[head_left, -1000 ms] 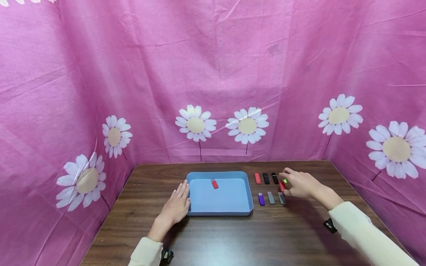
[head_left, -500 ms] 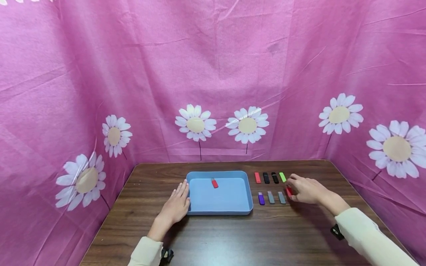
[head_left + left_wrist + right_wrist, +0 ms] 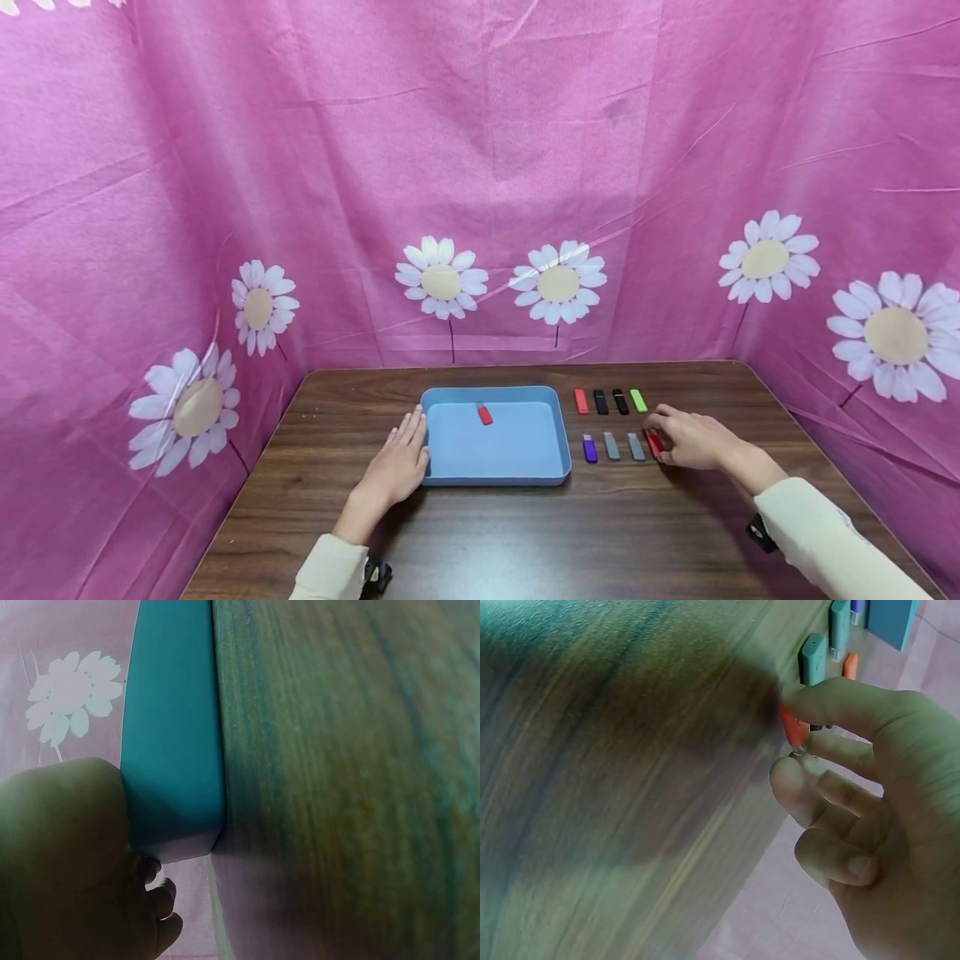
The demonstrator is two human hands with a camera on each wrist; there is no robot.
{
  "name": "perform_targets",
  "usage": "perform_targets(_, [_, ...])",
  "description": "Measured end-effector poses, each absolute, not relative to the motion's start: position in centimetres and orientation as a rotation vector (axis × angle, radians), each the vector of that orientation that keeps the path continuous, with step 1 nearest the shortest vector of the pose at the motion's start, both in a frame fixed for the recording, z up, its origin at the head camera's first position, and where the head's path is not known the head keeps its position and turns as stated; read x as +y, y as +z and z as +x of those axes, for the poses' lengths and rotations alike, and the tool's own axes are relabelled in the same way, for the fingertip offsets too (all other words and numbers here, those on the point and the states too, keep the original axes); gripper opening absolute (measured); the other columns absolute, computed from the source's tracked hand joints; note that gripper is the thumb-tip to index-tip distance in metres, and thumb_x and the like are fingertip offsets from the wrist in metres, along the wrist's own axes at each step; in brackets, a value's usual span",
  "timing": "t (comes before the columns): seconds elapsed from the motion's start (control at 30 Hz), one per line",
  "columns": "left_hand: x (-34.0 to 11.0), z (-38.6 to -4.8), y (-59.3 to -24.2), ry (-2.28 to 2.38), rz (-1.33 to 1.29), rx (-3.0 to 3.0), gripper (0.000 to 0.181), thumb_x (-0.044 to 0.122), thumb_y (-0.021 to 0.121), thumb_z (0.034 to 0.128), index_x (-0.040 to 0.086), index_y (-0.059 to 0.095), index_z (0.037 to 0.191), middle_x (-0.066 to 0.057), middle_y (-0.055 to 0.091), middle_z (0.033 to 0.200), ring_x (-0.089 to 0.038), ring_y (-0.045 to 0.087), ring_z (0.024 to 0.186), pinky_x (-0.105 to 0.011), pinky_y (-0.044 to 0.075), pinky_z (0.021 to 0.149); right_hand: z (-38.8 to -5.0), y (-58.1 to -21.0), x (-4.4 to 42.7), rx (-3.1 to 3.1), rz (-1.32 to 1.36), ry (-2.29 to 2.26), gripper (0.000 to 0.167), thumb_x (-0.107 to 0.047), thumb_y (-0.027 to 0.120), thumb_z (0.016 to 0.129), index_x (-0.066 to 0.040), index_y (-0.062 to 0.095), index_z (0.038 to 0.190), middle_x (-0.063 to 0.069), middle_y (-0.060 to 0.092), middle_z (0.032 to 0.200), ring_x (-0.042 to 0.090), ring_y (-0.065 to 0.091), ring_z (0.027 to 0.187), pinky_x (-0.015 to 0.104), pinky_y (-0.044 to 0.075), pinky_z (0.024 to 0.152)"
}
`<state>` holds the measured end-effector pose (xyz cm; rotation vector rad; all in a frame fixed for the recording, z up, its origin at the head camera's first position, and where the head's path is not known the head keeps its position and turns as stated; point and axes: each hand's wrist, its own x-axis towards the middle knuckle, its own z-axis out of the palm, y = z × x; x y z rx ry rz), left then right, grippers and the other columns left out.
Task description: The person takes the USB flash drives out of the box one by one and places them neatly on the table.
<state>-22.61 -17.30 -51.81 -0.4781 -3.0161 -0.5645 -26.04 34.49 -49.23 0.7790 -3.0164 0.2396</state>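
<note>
My right hand (image 3: 693,440) pinches a red USB stick (image 3: 655,444) at the right end of the near row on the table. In the right wrist view the thumb and fingers close on the red stick (image 3: 795,729) at the wood surface, partly covering it. A grey USB stick (image 3: 636,447) lies just left of it. With fingers straight, my left hand (image 3: 397,457) rests against the left side of a blue tray (image 3: 487,458). Inside that tray lies another red USB stick (image 3: 485,414) with a metal plug. The left wrist view shows the tray's outer wall (image 3: 172,712) beside the hand.
Farther back stands a row with a red stick (image 3: 581,402), two black sticks (image 3: 611,402) and a green stick (image 3: 638,401). The near row also has a purple stick (image 3: 590,449) and a second grey stick (image 3: 612,447). A pink flowered curtain (image 3: 495,183) surrounds the wooden table (image 3: 495,542).
My right hand has carried the red USB stick from beside the green stick, rightward and nearer, down to the near row's end. The left hand and tray have stayed put.
</note>
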Motion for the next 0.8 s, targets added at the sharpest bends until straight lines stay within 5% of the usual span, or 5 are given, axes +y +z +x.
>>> perform_targets(0.8, [-17.11, -22.31, -51.6, -0.559, -0.458, -3.033, 0.059, 0.018, 0.044, 0.1125, -0.009, 0.031, 0.163, -0.023, 0.023, 0.176, -0.043, 0.025, 0.163, -0.061, 0.026, 0.132, -25.93, -50.14, 35.03, -3.006, 0.783, 0.232, 0.049, -0.019, 0.087, 0.074, -0.007, 0.072, 0.12, 0.001, 0.061, 0.105, 0.009, 0.053, 0.068, 0.036, 0.049, 0.058])
